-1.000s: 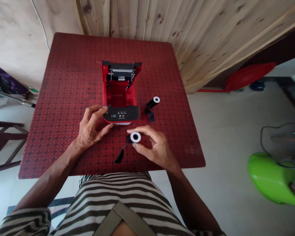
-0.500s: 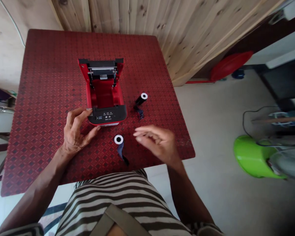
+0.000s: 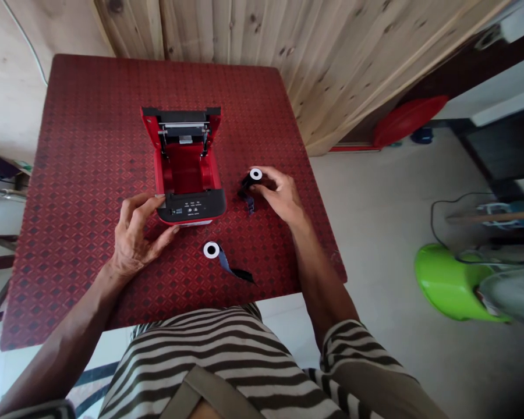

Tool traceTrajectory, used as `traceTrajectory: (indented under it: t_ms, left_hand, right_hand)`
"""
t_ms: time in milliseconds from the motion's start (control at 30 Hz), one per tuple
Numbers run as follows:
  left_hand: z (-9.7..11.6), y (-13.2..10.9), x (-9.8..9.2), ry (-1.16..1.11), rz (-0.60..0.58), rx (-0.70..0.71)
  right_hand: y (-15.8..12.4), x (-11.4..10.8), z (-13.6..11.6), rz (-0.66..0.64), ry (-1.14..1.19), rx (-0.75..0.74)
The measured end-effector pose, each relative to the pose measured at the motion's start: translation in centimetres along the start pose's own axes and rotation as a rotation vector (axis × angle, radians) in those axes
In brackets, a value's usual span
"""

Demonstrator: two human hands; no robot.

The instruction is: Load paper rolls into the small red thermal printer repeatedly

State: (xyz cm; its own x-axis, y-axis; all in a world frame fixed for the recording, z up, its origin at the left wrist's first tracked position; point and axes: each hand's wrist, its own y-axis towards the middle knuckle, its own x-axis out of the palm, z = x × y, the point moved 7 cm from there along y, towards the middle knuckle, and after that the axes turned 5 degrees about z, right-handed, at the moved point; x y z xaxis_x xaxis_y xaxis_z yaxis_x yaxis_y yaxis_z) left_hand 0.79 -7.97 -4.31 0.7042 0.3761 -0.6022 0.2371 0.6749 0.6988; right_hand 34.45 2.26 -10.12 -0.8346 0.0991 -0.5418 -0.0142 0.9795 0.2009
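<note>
A red and black label printer (image 3: 191, 203) stands on the table with its lid (image 3: 182, 119) raised and its red bay bare inside. My left hand (image 3: 137, 233) grips its front left corner, fingers on the black panel and thumb at the lower front edge. To the printer's right, a small black paper-like roll (image 3: 248, 179) with a white end lies with a loose dark tail. My right hand (image 3: 279, 192) has thumb and fingers closed around that roll's right end. A second roll (image 3: 211, 250) with a white end sits in front of the printer, its dark tail trailing right.
The table (image 3: 91, 134) has a red patterned cover. Wooden panelling (image 3: 227, 29) rises behind its far edge. On the floor to the right are a green tub (image 3: 445, 282) and a red round object (image 3: 410, 123).
My right hand has moved forward from beside the near roll and closed on the far roll. The near roll's tail has swung right. My left hand stays on the printer.
</note>
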Motion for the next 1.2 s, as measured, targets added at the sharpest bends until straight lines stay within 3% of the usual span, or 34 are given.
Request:
traceTrajectory:
  t_ms: [133,300,367,467,567,667,933,1067,1200]
  left_hand:
    - [0.2,0.0,0.1,-0.003,0.016,0.021]
    - [0.2,-0.2,0.2,0.018,0.002,0.007]
    - [0.0,-0.4,0.3,0.036,-0.013,-0.006]
    - [-0.1,-0.6,0.5,0.018,-0.024,-0.031]
    - [-0.1,-0.8,0.7,-0.010,-0.019,-0.039]
    - [0.0,-1.0,1.0,-0.012,-0.020,-0.052]
    - [0.1,-1.1,1.0,-0.038,-0.016,-0.058]
    - [0.0,-1.1,1.1,-0.053,-0.027,-0.075]
    - [0.0,-1.2,1.1,-0.045,-0.031,-0.067]
  right_hand:
    - [-0.6,-1.5,-2.7,0.032,0.050,-0.019]
    - [-0.7,-3.6,-12.0,-0.064,-0.030,-0.266]
    - [-0.1,-2.4,-15.9,-0.139,-0.152,-0.378]
    - [1.0,2.0,-19.4,-0.294,-0.315,-0.502]
    - [1.7,6.6,-20.1,-0.437,-0.480,-0.576]
    - [1.9,9.0,-19.5,-0.492,-0.652,-0.575]
    - [2.6,11.3,-18.5,-0.581,-0.852,-0.546]
    - [3.1,11.9,-18.1,-0.680,-0.833,-0.442]
    - [3.4,12.0,-17.5,-0.680,-0.762,-0.425]
